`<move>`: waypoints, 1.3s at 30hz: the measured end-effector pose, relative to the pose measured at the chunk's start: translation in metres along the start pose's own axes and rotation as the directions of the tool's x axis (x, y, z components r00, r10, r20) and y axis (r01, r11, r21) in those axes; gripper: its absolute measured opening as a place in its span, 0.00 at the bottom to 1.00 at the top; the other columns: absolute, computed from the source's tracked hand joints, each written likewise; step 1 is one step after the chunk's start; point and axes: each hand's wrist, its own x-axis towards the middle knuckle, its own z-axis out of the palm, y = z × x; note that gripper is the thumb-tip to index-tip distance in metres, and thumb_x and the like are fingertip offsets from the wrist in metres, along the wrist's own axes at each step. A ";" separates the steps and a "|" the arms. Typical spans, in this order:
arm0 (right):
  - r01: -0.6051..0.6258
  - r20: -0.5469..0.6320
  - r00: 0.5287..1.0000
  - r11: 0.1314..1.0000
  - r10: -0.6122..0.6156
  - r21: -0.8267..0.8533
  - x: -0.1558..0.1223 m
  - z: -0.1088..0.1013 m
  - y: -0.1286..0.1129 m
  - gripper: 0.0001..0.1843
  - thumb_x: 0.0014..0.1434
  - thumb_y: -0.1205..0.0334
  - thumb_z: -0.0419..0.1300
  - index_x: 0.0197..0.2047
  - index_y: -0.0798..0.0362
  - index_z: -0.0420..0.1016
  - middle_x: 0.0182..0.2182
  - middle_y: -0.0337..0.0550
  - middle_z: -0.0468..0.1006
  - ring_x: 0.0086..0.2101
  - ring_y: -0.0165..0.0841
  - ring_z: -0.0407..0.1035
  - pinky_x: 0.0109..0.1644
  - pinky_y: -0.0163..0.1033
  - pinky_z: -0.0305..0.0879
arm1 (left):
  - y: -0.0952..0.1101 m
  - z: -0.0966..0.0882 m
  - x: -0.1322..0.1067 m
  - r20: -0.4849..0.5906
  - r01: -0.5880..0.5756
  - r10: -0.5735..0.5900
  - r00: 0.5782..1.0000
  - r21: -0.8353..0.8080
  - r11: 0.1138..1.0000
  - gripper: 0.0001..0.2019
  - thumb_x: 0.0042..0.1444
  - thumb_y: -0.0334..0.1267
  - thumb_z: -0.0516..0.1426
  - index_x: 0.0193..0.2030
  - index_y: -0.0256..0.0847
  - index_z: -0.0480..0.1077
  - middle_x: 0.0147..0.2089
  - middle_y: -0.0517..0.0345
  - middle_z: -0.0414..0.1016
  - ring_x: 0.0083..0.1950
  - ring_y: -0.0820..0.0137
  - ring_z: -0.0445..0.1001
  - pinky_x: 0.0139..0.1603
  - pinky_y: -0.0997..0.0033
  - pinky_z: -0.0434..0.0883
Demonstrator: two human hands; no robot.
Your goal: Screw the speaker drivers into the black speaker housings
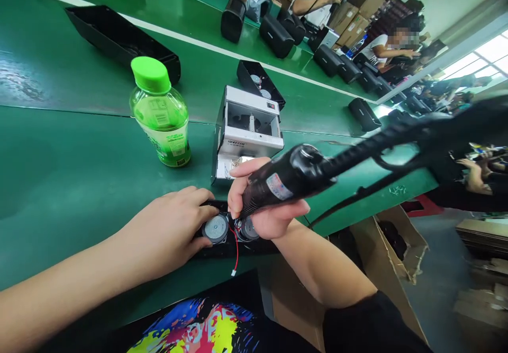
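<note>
My right hand (273, 218) is wrapped around a black electric screwdriver (265, 186), whose thick cord runs off toward the upper right. The tool's lower end points down at a black speaker panel (254, 247) on the table; my hand hides its tip. Two round grey speaker drivers (216, 228) sit in the panel, and a red wire (237, 252) with a small white plug hangs from between them. My left hand (180, 223) grips the panel's left end, thumb and fingers around the left driver. Just beyond stands a silver screw feeder (250, 125) with small screws in its front tray.
A green-capped bottle (161, 115) stands left of the feeder. Behind are a long black housing (123, 41) and a smaller box with drivers (262, 84). Black speakers (278, 35) line the far table. Cardboard boxes (400, 242) stand at right; several people work farther off.
</note>
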 end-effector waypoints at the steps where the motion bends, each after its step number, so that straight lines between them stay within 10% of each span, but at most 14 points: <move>1: -0.013 0.000 1.000 1.000 0.013 -0.005 0.000 -0.001 0.001 0.47 0.65 0.09 0.73 0.58 0.45 0.93 0.24 0.34 0.85 0.19 0.33 0.72 0.25 0.39 0.70 | 0.000 0.002 -0.001 -0.022 -0.003 0.003 1.000 -0.007 1.000 0.20 0.59 0.31 0.79 0.58 0.49 0.91 0.56 0.47 0.92 0.55 0.44 0.91 0.52 0.43 0.89; 18: 0.001 -0.150 0.989 1.000 -0.005 -0.027 0.006 -0.012 -0.045 0.42 0.70 0.10 0.70 0.58 0.40 0.89 0.26 0.32 0.85 0.20 0.35 0.76 0.24 0.40 0.78 | -0.005 0.004 -0.008 -0.045 -0.064 0.065 0.997 0.022 0.998 0.18 0.61 0.32 0.78 0.56 0.51 0.89 0.63 0.46 0.94 0.57 0.42 0.94 0.49 0.36 0.94; 25: -0.027 -0.090 0.995 0.998 0.032 0.060 0.007 -0.026 -0.082 0.30 0.74 0.22 0.78 0.60 0.37 0.97 0.29 0.35 0.89 0.25 0.36 0.82 0.31 0.43 0.87 | -0.003 -0.004 -0.012 -0.194 -0.091 0.075 0.978 -0.071 0.993 0.32 0.63 0.45 0.84 0.73 0.54 0.85 0.77 0.44 0.89 0.69 0.39 0.92 0.65 0.33 0.92; 31: -0.026 -0.060 0.998 1.000 0.027 0.008 -0.005 -0.017 -0.106 0.25 0.81 0.26 0.73 0.61 0.35 0.97 0.27 0.35 0.85 0.24 0.38 0.83 0.30 0.46 0.87 | 0.020 0.000 -0.004 -0.363 -0.194 0.129 0.923 -0.148 0.970 0.09 0.87 0.37 0.63 0.64 0.50 0.85 0.60 0.55 0.95 0.61 0.55 0.91 0.63 0.48 0.81; 39: 0.148 -0.050 0.987 0.988 -0.150 -0.035 -0.020 -0.026 -0.123 0.19 0.87 0.44 0.71 0.72 0.39 0.93 0.35 0.39 0.87 0.30 0.40 0.82 0.36 0.50 0.84 | 0.023 -0.021 -0.006 -0.452 -0.236 0.165 0.877 -0.105 0.966 0.16 0.84 0.25 0.59 0.55 0.48 0.87 0.47 0.60 0.92 0.43 0.68 0.87 0.45 0.61 0.79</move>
